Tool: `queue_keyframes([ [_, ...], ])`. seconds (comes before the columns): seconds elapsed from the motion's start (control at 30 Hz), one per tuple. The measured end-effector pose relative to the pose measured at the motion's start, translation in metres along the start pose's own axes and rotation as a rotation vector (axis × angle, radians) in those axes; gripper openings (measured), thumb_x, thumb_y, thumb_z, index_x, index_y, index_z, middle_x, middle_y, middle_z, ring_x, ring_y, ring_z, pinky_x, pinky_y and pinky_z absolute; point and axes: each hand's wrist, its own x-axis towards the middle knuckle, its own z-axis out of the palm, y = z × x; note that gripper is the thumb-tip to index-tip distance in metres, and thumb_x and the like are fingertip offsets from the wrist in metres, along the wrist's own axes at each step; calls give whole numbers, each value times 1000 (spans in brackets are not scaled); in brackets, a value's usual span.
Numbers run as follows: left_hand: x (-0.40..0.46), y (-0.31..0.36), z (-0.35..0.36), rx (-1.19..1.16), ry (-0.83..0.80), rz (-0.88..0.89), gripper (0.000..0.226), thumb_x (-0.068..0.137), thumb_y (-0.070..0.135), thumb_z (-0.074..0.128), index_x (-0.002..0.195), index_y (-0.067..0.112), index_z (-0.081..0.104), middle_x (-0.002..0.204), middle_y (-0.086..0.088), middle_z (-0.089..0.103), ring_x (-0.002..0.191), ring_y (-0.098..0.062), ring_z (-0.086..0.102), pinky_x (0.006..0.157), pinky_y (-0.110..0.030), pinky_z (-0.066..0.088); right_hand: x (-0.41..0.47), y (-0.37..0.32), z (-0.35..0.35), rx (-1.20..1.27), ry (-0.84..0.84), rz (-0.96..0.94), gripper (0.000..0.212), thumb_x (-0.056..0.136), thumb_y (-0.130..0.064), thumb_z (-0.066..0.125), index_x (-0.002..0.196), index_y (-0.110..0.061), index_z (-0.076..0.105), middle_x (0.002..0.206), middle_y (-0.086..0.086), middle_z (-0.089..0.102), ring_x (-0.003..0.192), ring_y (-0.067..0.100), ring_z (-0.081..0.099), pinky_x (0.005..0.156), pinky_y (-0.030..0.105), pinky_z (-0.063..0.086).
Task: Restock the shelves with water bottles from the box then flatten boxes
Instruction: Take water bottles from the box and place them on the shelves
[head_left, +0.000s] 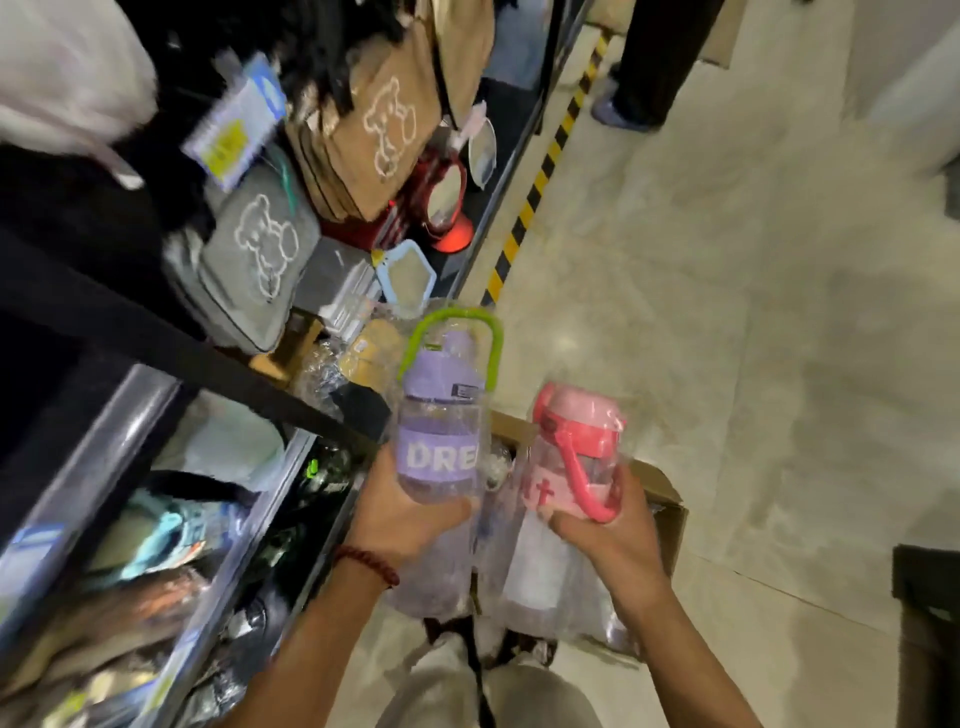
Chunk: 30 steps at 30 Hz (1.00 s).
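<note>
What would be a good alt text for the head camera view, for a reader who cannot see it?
A person's left hand holds a purple water bottle and the right hand a pink water bottle, above an open cardboard box on the floor. Crowded shop shelves stand at the left.

To the right, the pale floor (727, 312) lies open, with a dark object (930, 623) only at its far right edge. To the left, the shelves (156, 395) are crowded with bags and wrapped goods, and a black rail (208, 358) slants across their front. The cardboard box (670, 514) below is packed with plastic wrapping (545, 582).
</note>
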Motion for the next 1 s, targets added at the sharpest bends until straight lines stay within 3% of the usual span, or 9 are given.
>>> queue_keyframes([
  [0.13,-55,47,-31,-41,17,89,91,32,33,84,116,13,55,106,-5,68,98,-18,67,78,-30,56,-53,-58,4,-17,-93,-127,63,57,-12,83,108,-35,55,94,-23,68,83,-2,66,68,17,51],
  [0.23,-103,77,-48,-85,73,173,81,31,29,83,106,22,54,100,5,66,82,6,65,64,-10,50,-81,-85,9,-45,-188,-182,59,60,-5,83,107,-28,57,94,-16,71,84,3,68,66,17,51],
  [0.33,-150,88,-61,-115,141,226,77,29,30,81,100,25,52,98,9,64,77,13,63,62,-7,47,-106,-102,12,-74,-295,-228,77,46,-27,85,118,-22,55,104,-2,71,95,15,68,78,30,55],
  [0.4,-176,82,-69,-120,215,225,79,29,36,80,103,23,54,100,6,66,80,10,64,65,-9,49,-118,-112,10,-74,-366,-262,79,44,-25,84,116,-19,54,98,-3,69,87,5,68,68,17,52],
  [0.5,-214,65,-72,-122,345,194,82,32,39,82,108,22,57,100,4,69,88,-2,66,70,-21,55,-140,-129,5,-82,-456,-320,50,52,-9,72,97,-25,57,78,-14,70,71,-7,64,56,8,46],
  [0.63,-267,40,-63,-214,495,165,67,39,21,82,103,24,60,90,9,72,84,-5,68,65,-21,53,-159,-126,0,-121,-614,-357,55,52,-11,74,100,-30,58,88,-18,71,80,2,68,61,17,52],
  [0.77,-324,7,-51,-269,654,142,62,40,27,77,100,18,65,92,2,72,83,-12,69,68,-28,55,-182,-106,12,-172,-772,-346,76,46,-26,80,117,-36,55,110,-6,70,99,17,68,79,45,57],
  [0.87,-371,-21,-46,-292,786,114,44,45,17,73,88,8,65,75,2,67,66,-8,59,61,-27,48,-210,-88,30,-221,-927,-338,76,49,-24,81,119,-34,55,111,-4,69,100,17,68,83,45,56],
  [1.0,-430,-62,-43,-342,995,30,43,46,22,75,89,22,68,80,9,72,70,-1,65,62,-23,52,-254,-68,56,-308,-1112,-346,70,53,-13,78,117,-31,57,105,0,70,94,18,69,77,40,58],
])
